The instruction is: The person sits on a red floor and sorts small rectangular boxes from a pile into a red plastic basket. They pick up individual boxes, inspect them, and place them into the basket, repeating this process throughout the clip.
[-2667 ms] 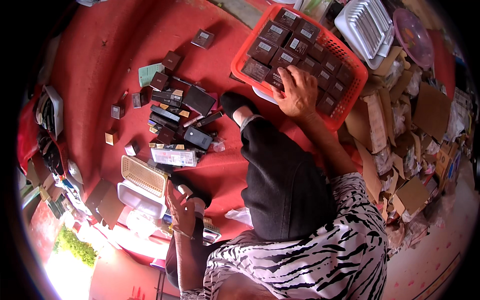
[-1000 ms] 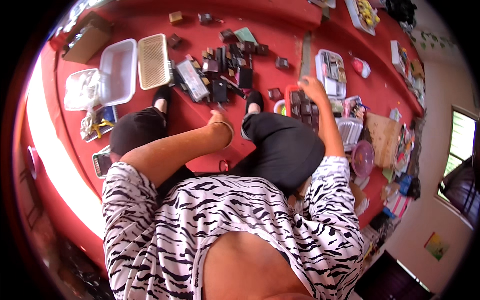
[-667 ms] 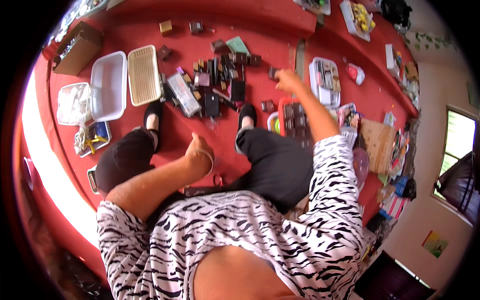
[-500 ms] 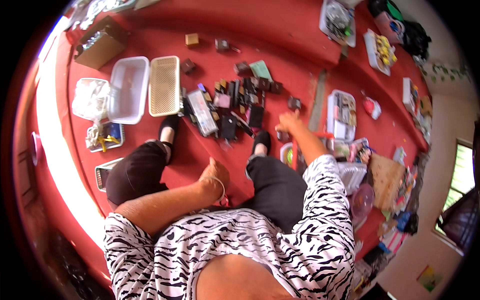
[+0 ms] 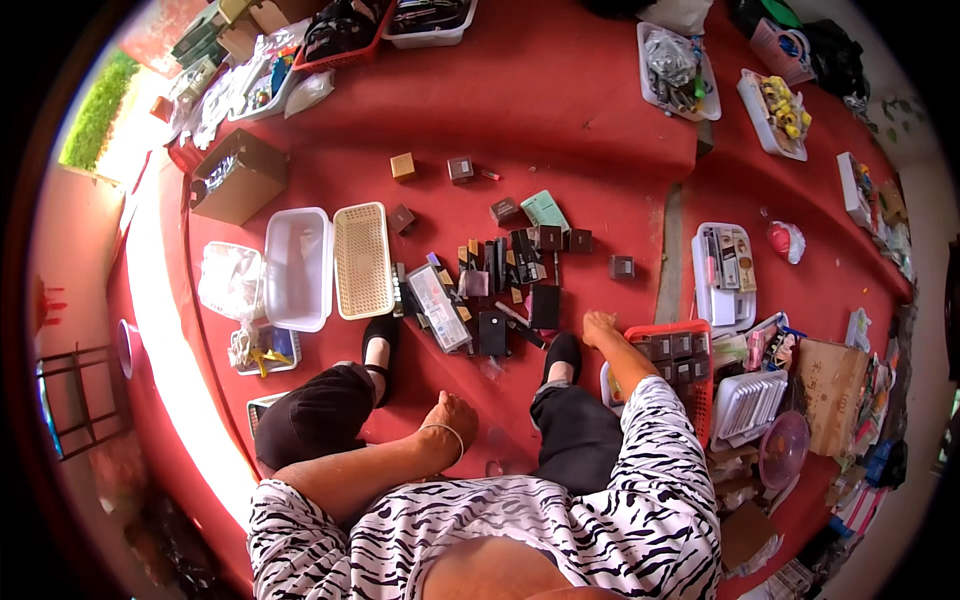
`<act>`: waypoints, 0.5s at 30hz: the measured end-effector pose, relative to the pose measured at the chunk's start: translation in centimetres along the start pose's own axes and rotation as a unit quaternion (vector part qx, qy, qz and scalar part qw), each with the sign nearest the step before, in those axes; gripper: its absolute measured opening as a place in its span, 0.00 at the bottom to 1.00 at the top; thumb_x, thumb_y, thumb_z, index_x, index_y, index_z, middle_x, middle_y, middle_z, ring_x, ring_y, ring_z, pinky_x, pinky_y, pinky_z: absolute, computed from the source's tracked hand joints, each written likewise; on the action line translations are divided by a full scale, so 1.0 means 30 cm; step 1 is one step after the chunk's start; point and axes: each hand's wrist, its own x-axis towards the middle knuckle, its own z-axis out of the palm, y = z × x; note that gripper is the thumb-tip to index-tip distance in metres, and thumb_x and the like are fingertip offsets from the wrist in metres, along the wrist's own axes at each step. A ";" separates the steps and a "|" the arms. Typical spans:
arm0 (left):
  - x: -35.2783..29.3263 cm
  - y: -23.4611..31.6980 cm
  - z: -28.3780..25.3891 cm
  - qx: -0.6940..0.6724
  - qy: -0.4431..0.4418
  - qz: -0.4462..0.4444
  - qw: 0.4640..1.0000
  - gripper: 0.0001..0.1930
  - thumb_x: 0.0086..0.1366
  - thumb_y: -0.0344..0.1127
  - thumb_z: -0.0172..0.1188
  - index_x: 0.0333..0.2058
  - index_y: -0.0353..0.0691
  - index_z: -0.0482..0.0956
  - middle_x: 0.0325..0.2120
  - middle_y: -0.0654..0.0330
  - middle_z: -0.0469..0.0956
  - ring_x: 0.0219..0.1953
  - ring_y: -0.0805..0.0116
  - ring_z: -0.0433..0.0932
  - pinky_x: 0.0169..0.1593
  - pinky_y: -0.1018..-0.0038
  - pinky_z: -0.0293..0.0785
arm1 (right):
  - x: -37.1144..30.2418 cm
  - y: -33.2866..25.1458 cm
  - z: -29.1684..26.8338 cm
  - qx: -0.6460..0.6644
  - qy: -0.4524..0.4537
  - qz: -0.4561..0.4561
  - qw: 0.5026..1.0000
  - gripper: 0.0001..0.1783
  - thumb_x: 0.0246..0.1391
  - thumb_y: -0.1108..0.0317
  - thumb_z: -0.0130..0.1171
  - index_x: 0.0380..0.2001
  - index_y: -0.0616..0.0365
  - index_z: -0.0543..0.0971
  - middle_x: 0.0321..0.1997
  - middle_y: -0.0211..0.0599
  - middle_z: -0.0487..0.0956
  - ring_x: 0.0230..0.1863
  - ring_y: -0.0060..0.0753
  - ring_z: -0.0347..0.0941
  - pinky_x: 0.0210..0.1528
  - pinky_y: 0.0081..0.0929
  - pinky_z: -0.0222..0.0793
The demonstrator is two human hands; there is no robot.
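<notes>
Nearest the body, the left grip (image 5: 450,420) hung above the red floor (image 5: 515,412), its fingers loosely curled; whether it had hold of anything could not be told. The left knee (image 5: 312,412) closed off its left side, while bare floor lay open to its right as far as the right trouser leg (image 5: 580,435).

Farther out, the right grip (image 5: 600,328) had its fingers partly bent; whether they had hold of anything could not be told. A black shoe (image 5: 563,355) was just beside it, on the left. On its right stood a red basket (image 5: 704,400) with rows of dark boxes (image 5: 684,345), its left edge crossed by the forearm.

Left of the right grip, past a black case (image 5: 545,306), spread a pile of black packs (image 5: 500,262) with little room between them. Well left of that, a beige basket (image 5: 363,260) sat beside a white tub (image 5: 298,270).

Straight beyond the right grip, with open floor between, sat one small box (image 5: 622,267). A grey strip (image 5: 670,262) ran along the floor to its right, short of a white tray (image 5: 740,312). Farthest from both grips were a tan box (image 5: 402,167) and a brown box (image 5: 460,170), with clear floor around them.
</notes>
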 end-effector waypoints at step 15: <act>0.039 -0.156 -0.381 -0.510 0.386 -0.018 0.768 0.18 0.57 0.25 0.44 0.47 0.38 0.70 0.34 0.54 0.77 0.37 0.62 0.77 0.40 0.70 0.74 | -0.569 -0.089 -0.897 0.638 0.191 -0.268 0.696 0.17 0.53 0.63 0.54 0.42 0.65 0.76 0.38 0.33 0.78 0.39 0.22 0.70 0.44 0.22 0.66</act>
